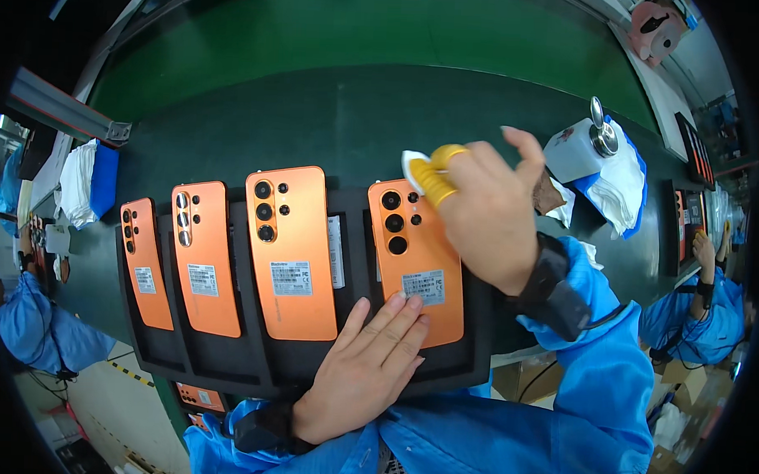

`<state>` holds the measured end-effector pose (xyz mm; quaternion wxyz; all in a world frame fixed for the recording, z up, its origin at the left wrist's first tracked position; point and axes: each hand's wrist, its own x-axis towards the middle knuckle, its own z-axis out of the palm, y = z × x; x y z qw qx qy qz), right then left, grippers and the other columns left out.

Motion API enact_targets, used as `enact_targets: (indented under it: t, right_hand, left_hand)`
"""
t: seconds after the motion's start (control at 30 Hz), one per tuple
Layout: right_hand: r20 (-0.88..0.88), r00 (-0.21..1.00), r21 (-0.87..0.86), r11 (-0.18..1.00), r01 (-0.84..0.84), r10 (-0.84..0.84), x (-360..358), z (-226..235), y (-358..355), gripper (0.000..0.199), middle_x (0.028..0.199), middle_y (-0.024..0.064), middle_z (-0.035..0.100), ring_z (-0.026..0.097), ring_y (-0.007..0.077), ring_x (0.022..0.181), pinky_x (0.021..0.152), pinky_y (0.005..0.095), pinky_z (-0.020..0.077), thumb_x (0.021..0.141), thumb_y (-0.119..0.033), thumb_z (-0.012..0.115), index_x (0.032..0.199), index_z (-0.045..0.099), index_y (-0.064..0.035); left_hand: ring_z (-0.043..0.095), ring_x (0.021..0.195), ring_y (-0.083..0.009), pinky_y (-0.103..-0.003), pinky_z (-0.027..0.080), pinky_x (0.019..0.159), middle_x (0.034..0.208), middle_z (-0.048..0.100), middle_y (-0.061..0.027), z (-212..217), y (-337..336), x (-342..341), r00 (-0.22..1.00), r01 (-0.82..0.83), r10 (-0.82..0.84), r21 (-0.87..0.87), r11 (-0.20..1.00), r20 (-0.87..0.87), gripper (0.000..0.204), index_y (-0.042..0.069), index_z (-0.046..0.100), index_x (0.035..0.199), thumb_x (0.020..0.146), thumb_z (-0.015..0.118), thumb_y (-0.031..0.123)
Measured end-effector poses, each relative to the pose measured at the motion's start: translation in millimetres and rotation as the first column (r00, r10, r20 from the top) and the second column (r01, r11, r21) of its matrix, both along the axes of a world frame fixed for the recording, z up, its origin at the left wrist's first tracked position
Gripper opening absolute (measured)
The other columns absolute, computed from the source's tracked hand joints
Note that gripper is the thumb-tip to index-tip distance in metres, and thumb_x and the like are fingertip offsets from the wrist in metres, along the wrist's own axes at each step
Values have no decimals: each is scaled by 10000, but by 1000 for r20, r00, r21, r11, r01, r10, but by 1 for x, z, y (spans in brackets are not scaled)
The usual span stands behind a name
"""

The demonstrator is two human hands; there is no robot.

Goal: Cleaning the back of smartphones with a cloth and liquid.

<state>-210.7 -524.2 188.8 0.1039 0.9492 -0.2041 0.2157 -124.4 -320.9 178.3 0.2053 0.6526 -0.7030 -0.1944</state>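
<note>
Several orange phones lie back-up in a black slotted tray (225, 361). My left hand (367, 366) rests flat on the tray's front, fingertips touching the lower edge of the rightmost phone (416, 263). My right hand (489, 212) hovers over that phone's top right corner, pinching a small white cloth (415, 165) with yellow-covered fingers. Left of it lie the other phones (291, 251), (205, 256), (144, 262), each with a white label.
A white dispenser bottle with a metal top (579, 148) stands on white cloth at the right. A folded white and blue cloth (85, 181) lies at the left. Green belt (361, 36) runs behind. Other workers in blue sit at the far left (34, 325) and right (703, 298).
</note>
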Motion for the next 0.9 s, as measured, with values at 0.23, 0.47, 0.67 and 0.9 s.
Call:
enact_targets:
  t: [0.23,0.47,0.67,0.9]
  right_hand:
    - [33,980,49,979,-199,197,-13,-8,26,260,868,-44,618,575,135,871,992,484,246,689,-154,689,942,744,-137]
    - [84,991,92,989,-115,107,-18,-8,30,264,855,-41,619,587,131,844,993,484,239,650,-139,696,908,753,-127]
    - [75,985,-58,987,-151,155,-6,-10,26,230,849,-44,614,576,127,842,990,484,246,618,-139,703,841,750,-108]
    - [174,976,-212,963,167,-131,-52,33,-13,80,870,-14,572,542,169,884,911,461,279,655,-59,653,715,689,-98]
  left_hand:
    - [425,1325,-244,-468,242,1121,1374,505,-103,-1,-1,1,1000,-10,10,-14,1000,-13,486,67,570,1266,815,698,192]
    - [438,1315,-249,-468,245,1120,1358,520,-106,-1,-1,1,1000,-16,16,3,1000,-23,491,68,575,1264,803,705,177]
    - [458,1297,-261,-473,267,1108,1347,529,-112,3,-4,0,1000,-27,27,-5,1000,-6,493,64,579,1258,792,711,161]
    - [474,1281,-272,-472,292,1094,1328,543,-117,-1,-7,-3,999,-29,28,-64,998,-28,459,58,602,1216,780,713,148]
